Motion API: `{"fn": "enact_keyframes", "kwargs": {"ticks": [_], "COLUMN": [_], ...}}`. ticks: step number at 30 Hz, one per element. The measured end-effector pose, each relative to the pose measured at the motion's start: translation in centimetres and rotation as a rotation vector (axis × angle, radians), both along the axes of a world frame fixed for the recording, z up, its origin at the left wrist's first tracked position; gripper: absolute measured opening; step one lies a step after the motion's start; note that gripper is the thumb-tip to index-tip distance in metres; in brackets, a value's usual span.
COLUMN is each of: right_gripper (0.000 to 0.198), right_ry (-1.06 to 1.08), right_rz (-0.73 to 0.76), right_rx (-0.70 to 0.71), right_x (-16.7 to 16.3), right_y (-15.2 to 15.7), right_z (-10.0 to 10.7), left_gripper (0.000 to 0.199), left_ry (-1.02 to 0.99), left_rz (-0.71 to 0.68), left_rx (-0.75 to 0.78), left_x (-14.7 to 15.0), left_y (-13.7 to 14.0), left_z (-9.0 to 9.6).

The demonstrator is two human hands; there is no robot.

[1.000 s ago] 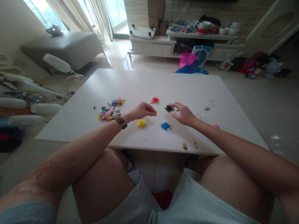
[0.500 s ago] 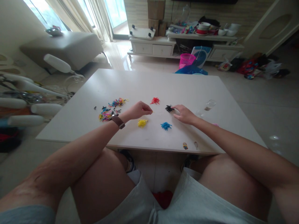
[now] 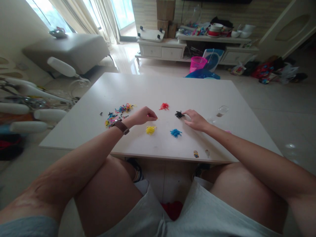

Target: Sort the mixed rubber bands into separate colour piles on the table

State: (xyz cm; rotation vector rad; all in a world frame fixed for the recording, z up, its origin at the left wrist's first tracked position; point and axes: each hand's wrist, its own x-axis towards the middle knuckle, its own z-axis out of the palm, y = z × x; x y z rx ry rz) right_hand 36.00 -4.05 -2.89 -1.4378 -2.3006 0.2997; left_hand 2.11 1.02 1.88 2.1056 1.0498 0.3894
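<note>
My left hand (image 3: 145, 116), with a watch on its wrist, is closed in a pinch above the yellow pile. A tiny yellow rubber band (image 3: 157, 118) shows at its fingertips. My right hand (image 3: 195, 120) has its thumb and index finger apart, the index tip touching a pile of small black rubber bands (image 3: 179, 114). Separate piles of red bands (image 3: 164, 106), yellow bands (image 3: 150, 130) and blue bands (image 3: 175, 133) lie around the hands. Mixed-colour bands (image 3: 124, 108) are scattered to the left, partly hidden behind my left wrist.
On the white table (image 3: 138, 87) a clear container (image 3: 222, 111) lies at the right, with a pink item (image 3: 227, 131) half behind my right forearm. A small minion figure (image 3: 196, 154) and a pale little piece (image 3: 207, 153) lie near the front edge.
My left hand has shifted slightly left, away from the black pile, still pinched. My right hand stays at the black pile with its fingers shifted only a little.
</note>
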Motion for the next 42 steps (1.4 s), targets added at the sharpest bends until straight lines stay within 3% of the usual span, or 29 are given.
{"fn": "enact_keyframes", "kwargs": {"ticks": [7, 15, 28, 38, 42], "right_gripper": [0.036, 0.036, 0.036, 0.035, 0.034], "right_ry": [-0.001, 0.01, 0.022, 0.003, 0.006], "right_rz": [0.013, 0.026, 0.039, 0.044, 0.044], "right_rx": [-0.009, -0.029, -0.038, -0.029, -0.025], "right_x": [-0.2, -0.1, -0.1, -0.1, 0.0], "right_y": [-0.2, 0.0, 0.0, 0.0, 0.0], "right_z": [0.4, 0.2, 0.2, 0.2, 0.1], "left_gripper": [0.021, 0.019, 0.02, 0.019, 0.019], "left_ry": [0.089, 0.175, 0.213, 0.189, 0.106], "left_rz": [-0.028, -0.064, -0.072, -0.019, 0.147], "left_rx": [-0.116, -0.171, -0.157, -0.097, -0.02], "left_x": [-2.0, -2.8, -2.6, -2.9, -3.2], "left_y": [0.8, 0.9, 0.6, 0.9, 1.4], "left_z": [0.4, -0.6, -0.3, -0.1, -0.2]}}
